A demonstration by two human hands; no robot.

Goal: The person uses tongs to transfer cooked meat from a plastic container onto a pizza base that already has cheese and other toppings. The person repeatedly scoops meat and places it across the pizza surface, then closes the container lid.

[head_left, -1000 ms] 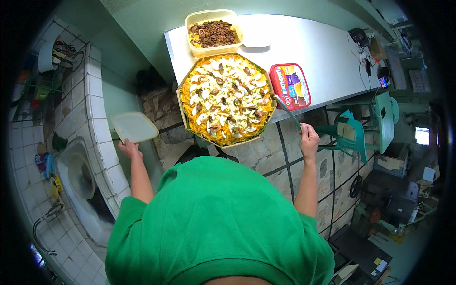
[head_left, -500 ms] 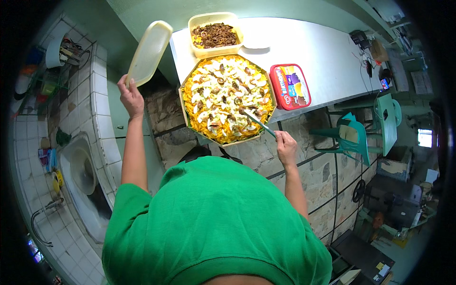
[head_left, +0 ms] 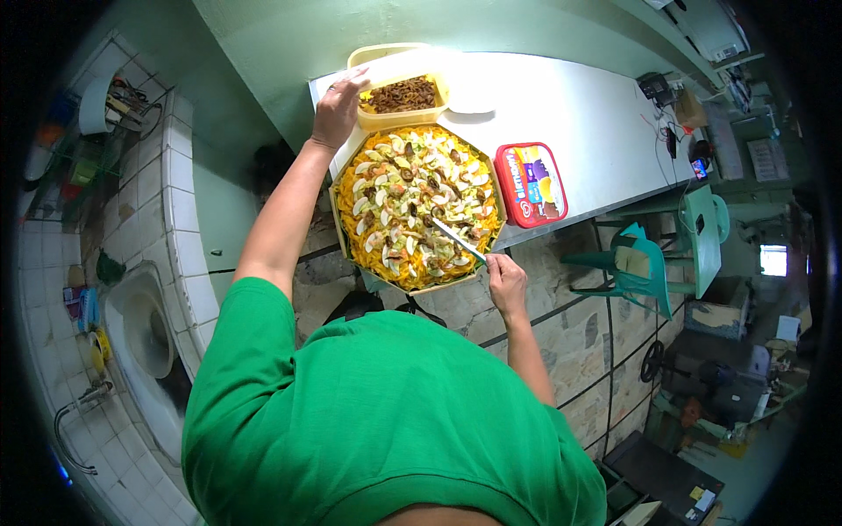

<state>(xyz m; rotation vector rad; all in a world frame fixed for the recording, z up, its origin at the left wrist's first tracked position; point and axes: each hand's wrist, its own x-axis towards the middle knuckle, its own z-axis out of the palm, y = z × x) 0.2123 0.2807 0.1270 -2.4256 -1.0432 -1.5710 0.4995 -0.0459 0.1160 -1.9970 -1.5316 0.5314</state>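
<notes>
My left hand [head_left: 340, 110] grips the edge of a pale plastic lid [head_left: 405, 66], partly washed out by the light. The lid covers the far part of a yellowish rectangular container [head_left: 412, 117]. Dark brown strips [head_left: 403, 95] show in the container's nearer part. In front of it sits an octagonal tray [head_left: 349, 256] of yellow-orange noodles [head_left: 419, 206], topped with egg slices, pale greens and brown pieces. Closed around the handle of a spoon-like utensil [head_left: 460, 238] is my right hand [head_left: 507, 282], at the tray's near right; the utensil's tip rests among the toppings.
Right of the tray, a red-rimmed tub [head_left: 532, 186] lies on the white table [head_left: 579, 114]. A green plastic chair [head_left: 636, 263] stands beyond the table's near edge. On the left is a tiled counter with a sink [head_left: 149, 324]. Cables and small devices sit at the table's far right.
My left hand has swung the lid from the left, in the air, over to the container. The utensil in my right hand has shifted left across the noodles.
</notes>
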